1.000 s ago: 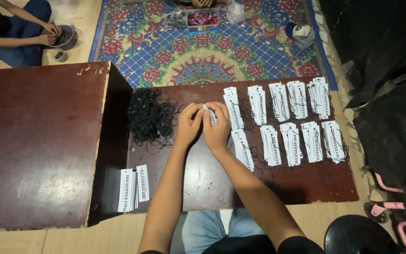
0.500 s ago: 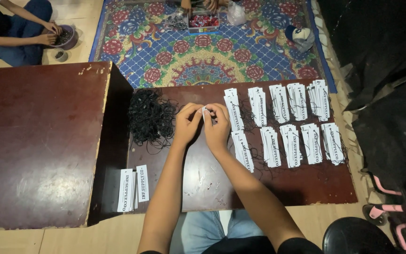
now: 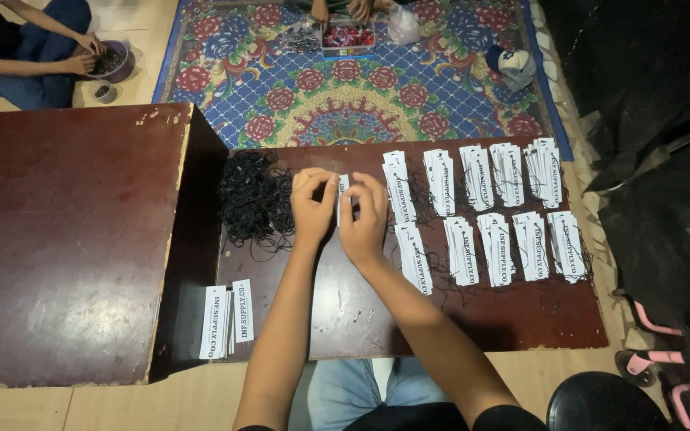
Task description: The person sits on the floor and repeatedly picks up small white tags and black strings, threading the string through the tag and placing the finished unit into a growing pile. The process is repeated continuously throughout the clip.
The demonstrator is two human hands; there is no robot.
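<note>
Both hands stay at frame centre: the left hand (image 3: 313, 209) and right hand (image 3: 363, 222) keep pinching one white paper tag (image 3: 343, 194), fingers closed on it. Little has shifted; the black string pile (image 3: 253, 197) just left remains untouched, so threading looks ongoing.

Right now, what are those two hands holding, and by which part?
Both the left hand and right hand pinch one small white paper tag, fingertips gripping its side edges.

White rectangular paper tags (image 3: 481, 207) lie in two rows of stacks; two more stacks (image 3: 227, 319) sit apart.
</note>
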